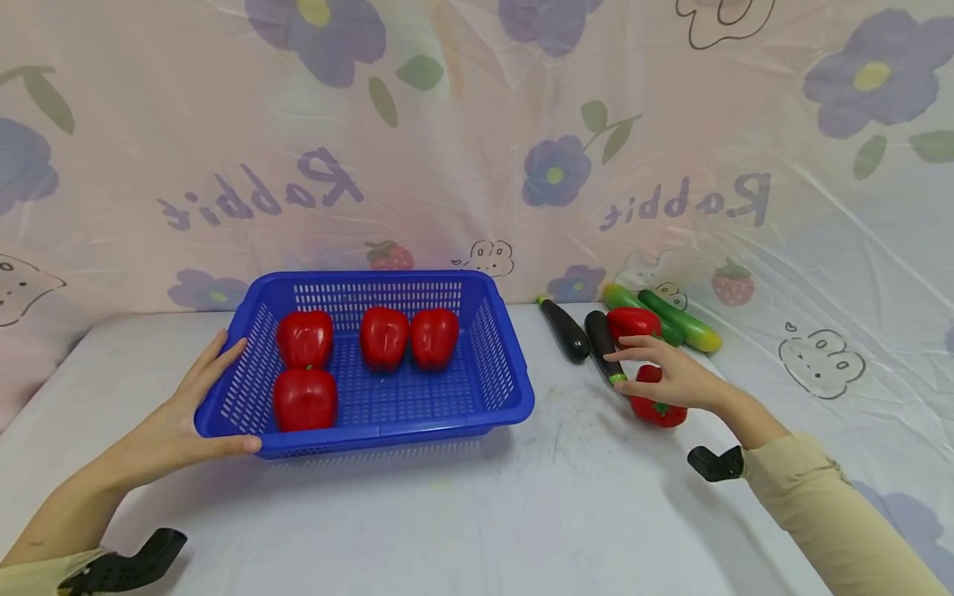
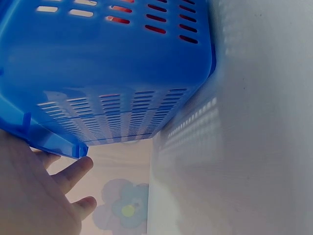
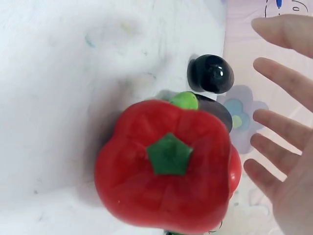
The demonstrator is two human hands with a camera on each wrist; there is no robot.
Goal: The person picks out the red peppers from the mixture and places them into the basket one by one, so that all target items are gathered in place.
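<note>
A blue plastic basket (image 1: pixel 387 429) holds several red bell peppers (image 1: pixel 305 399). My left hand (image 1: pixel 175 422) rests against its left front corner, fingers spread along the left rim and thumb by the front rim; straight fingers also show beside the rim in the left wrist view. Over on the right, my right hand (image 1: pixel 674 377) hovers above a red bell pepper (image 1: pixel 659 407) with a green stem, its fingers extended and holding nothing. In the right wrist view this pepper (image 3: pixel 161 196) appears apart from the fingers. Another red bell pepper (image 1: pixel 633 321) lies just behind the hand.
Two dark eggplants (image 1: pixel 564 331) lie right of the basket. Green cucumber-like vegetables with yellow ends (image 1: pixel 696 331) lie behind the right-hand peppers. A white cloth covers the table (image 1: pixel 462 521), and a printed flowered curtain (image 1: pixel 447 165) hangs behind.
</note>
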